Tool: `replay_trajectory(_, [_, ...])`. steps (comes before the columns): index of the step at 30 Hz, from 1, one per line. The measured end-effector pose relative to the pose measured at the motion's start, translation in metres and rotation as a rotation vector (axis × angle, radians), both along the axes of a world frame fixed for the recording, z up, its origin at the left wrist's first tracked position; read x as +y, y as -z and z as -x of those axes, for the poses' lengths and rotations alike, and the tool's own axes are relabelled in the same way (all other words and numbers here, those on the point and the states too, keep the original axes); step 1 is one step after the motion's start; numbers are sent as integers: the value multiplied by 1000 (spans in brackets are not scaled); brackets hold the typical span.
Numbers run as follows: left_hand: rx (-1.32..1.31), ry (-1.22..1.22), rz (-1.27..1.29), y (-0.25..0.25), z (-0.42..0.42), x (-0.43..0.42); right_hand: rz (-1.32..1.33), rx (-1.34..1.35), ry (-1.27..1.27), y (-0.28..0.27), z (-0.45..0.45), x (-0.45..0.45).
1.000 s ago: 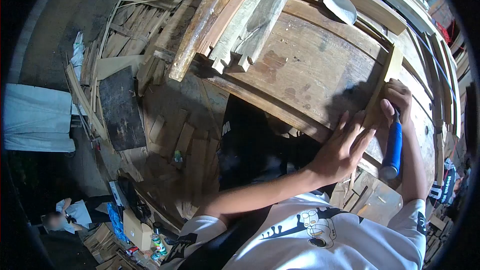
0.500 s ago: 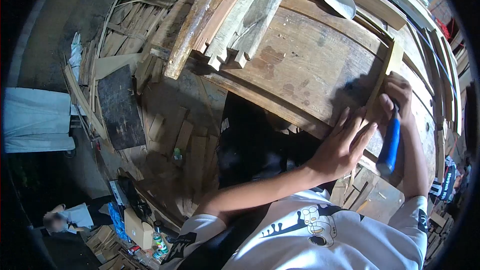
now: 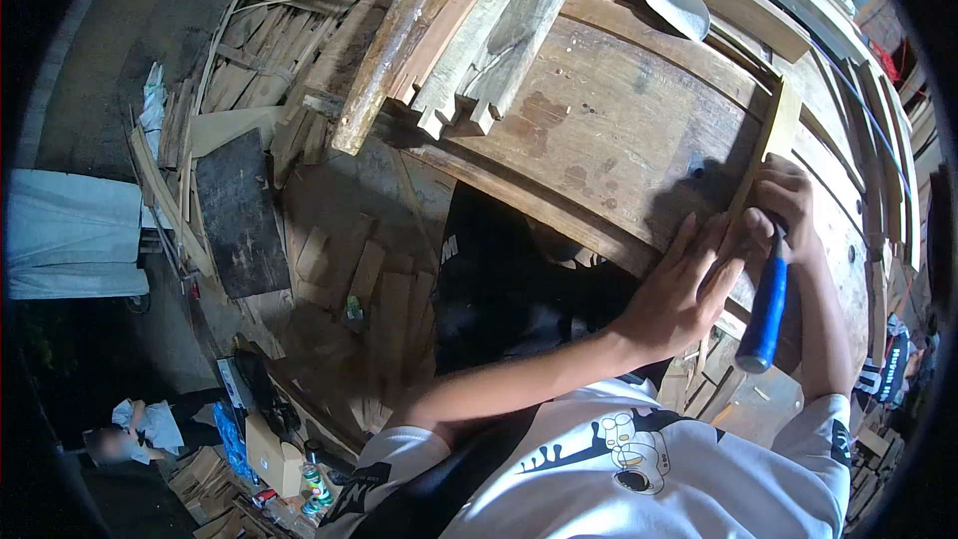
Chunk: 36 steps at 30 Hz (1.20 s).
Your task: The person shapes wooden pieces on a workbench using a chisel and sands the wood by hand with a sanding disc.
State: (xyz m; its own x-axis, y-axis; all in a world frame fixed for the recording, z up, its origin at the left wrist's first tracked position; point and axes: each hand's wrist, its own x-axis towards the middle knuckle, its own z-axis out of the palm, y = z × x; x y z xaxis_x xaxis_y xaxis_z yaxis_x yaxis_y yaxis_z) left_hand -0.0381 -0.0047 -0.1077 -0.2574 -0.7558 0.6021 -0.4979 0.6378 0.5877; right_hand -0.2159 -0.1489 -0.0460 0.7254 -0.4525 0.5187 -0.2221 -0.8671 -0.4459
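Observation:
My right hand [image 3: 783, 195] is closed around the metal neck of a blue-handled tool [image 3: 764, 324]. The handle points back toward my body, and its working end is hidden in my fist. A narrow pale wooden strip [image 3: 781, 125] lies on the workbench [image 3: 609, 130] and runs away from me under both hands. Fingers stretched out and slightly apart, my left hand [image 3: 684, 289] rests against the near end of that strip. Its fingertips almost touch my right hand.
Several notched wooden pieces [image 3: 499, 50] lie at the bench's far left beside a rough log-like piece [image 3: 399, 40]. A pale rounded dish-like object [image 3: 679, 10] sits at the back. Scrap wood [image 3: 379, 309] litters the floor. Another person [image 3: 150, 429] is at lower left.
The blue handle's end has swung down and to the left, toward my body. My right hand has shifted slightly left and closer to my left hand, which stays in place.

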Motion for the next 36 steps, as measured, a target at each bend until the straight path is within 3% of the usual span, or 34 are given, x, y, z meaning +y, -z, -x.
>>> replay_trajectory(5, [-132,-5,-45,-7,-2,2,37,27,87,0,14,-14])
replay_trajectory(8, [-82,97,-220,-56,-18,0,32,25,103,0,16,-14])
replay_trajectory(11, [120,257,14,-71,-20,-13,69,51,137,6,19,-16])
replay_trajectory(14, [17,420,85,-106,-23,-32,42,85,21,3,26,-22])
replay_trajectory(16, [103,441,67,-97,-5,-55,44,61,79,1,18,-15])
replay_trajectory(20, [100,330,-365,-112,9,-93,25,-31,277,-5,8,-3])
replay_trajectory(28, [-189,175,-429,-102,-1,-81,196,-33,404,1,6,-6])
replay_trajectory(31, [-4,347,-904,-117,-19,-90,250,-16,425,-6,1,-3])
replay_trajectory(32, [-78,233,-711,-98,-13,-90,250,-14,437,-7,-2,-2])
replay_trajectory(36, [-38,267,-794,-102,-14,-91,254,-25,546,-6,-7,3])
